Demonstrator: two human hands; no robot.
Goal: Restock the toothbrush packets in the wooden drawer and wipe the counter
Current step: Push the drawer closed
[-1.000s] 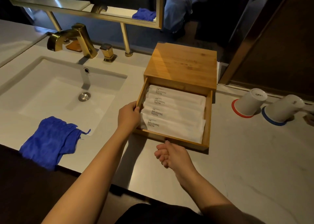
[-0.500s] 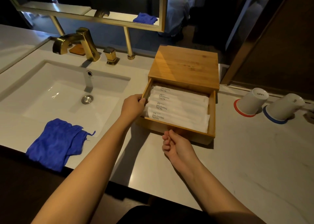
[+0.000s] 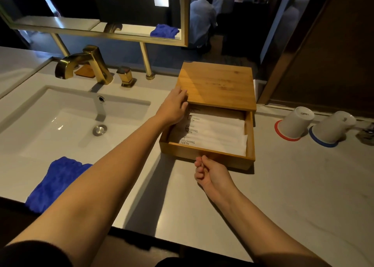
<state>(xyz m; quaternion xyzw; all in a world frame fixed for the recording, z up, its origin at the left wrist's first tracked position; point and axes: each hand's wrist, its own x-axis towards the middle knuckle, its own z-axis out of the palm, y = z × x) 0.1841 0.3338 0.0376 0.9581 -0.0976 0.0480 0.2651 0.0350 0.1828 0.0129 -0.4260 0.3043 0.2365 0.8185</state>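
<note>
A wooden box (image 3: pixel 217 84) stands on the pale counter (image 3: pixel 283 185), its drawer (image 3: pixel 204 154) partly slid out. White toothbrush packets (image 3: pixel 218 134) printed "BRUSHING TEETH" lie side by side inside. My left hand (image 3: pixel 174 106) rests with spread fingers on the box's left front corner. Against the drawer's front panel presses my right hand (image 3: pixel 210 172), its fingers curled and holding nothing. A blue cloth (image 3: pixel 52 182) lies crumpled on the counter's front edge, left of my left arm.
A white sink (image 3: pixel 70 120) with a gold faucet (image 3: pixel 85 64) fills the left. Two upturned white cups (image 3: pixel 295 122) (image 3: pixel 332 127) stand on red and blue coasters at the right. A gold-framed mirror (image 3: pixel 101 9) hangs behind. A person crouches in the far doorway.
The drawer has slid farther into the box, so fewer packets show. My left hand moved from the drawer's left rim up to the box's corner. My right hand followed the drawer front.
</note>
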